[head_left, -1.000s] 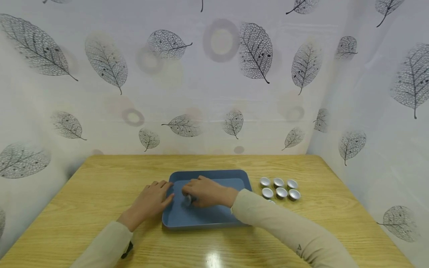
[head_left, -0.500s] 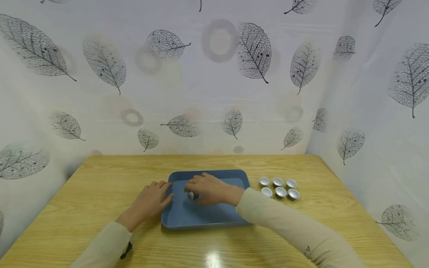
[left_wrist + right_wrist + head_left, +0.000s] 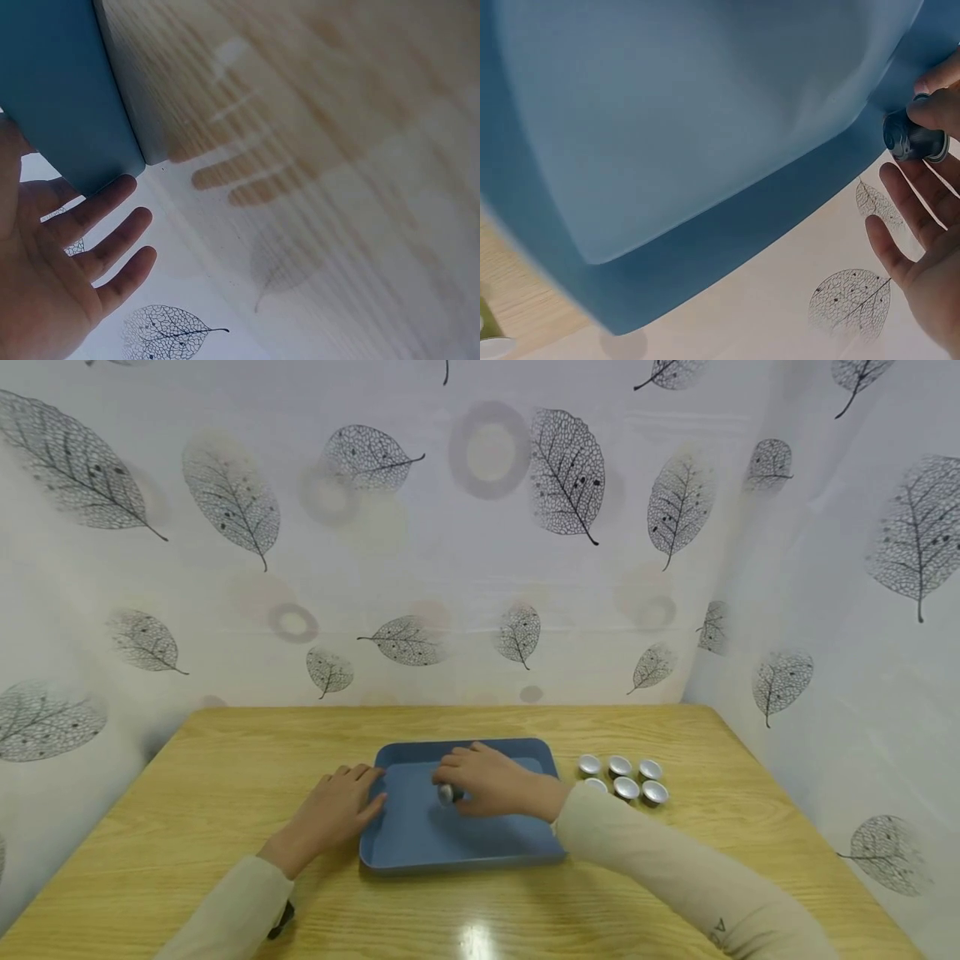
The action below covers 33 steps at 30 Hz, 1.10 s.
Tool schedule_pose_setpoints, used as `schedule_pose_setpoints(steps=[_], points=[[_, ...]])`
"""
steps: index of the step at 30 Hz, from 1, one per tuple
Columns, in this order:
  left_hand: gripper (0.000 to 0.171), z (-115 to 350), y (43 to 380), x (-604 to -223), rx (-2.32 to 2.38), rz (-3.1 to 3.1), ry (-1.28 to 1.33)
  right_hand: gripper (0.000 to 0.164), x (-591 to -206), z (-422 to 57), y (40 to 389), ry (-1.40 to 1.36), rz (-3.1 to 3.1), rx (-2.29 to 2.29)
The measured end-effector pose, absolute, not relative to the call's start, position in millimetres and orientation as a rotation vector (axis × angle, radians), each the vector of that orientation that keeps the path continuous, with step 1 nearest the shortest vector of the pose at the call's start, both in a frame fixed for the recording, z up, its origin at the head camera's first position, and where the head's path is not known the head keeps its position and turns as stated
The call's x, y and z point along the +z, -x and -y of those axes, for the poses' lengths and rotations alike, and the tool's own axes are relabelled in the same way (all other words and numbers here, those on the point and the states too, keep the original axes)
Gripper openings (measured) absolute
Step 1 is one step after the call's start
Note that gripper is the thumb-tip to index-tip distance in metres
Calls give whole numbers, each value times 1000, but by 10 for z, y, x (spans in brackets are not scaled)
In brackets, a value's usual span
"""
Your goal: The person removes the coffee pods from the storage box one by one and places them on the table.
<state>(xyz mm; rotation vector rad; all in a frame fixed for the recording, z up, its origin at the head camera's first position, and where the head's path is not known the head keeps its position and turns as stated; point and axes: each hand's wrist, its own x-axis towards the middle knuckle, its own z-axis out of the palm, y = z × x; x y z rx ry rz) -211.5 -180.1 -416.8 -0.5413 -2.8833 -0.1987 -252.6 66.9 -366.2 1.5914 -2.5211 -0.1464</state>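
Observation:
A shallow blue tray (image 3: 420, 852) lies on the wooden table. My left hand (image 3: 330, 818) is at its left side; the fingers, spread and nearly straight, touch the tray's corner in the left wrist view. Over the tray, my right hand (image 3: 491, 783) pinches a dark coffee capsule (image 3: 911, 136) between thumb and fingers, the other fingers loosely extended. In the head view the capsule's silvery end shows past the fingers, and a shadow falls on the tray floor below.
Several coffee capsules (image 3: 626, 789) stand in rows right of the tray, silver lids up; the right sleeve (image 3: 660, 852) passes just in front of them. A greenish capsule (image 3: 489, 326) shows at the right wrist view's edge. A leaf-patterned curtain (image 3: 465, 552) encloses the table.
My right hand has moved to the right over the tray, carrying the coffee capsule. The left hand keeps its place at the tray's left side.

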Motion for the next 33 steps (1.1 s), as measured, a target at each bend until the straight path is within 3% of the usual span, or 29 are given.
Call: schedule_pose_setpoints(steps=[33], points=[[38,1795,2097,-4124,-204,2866,550,41,-3663,-1511,2467,-1345,2661,258]])
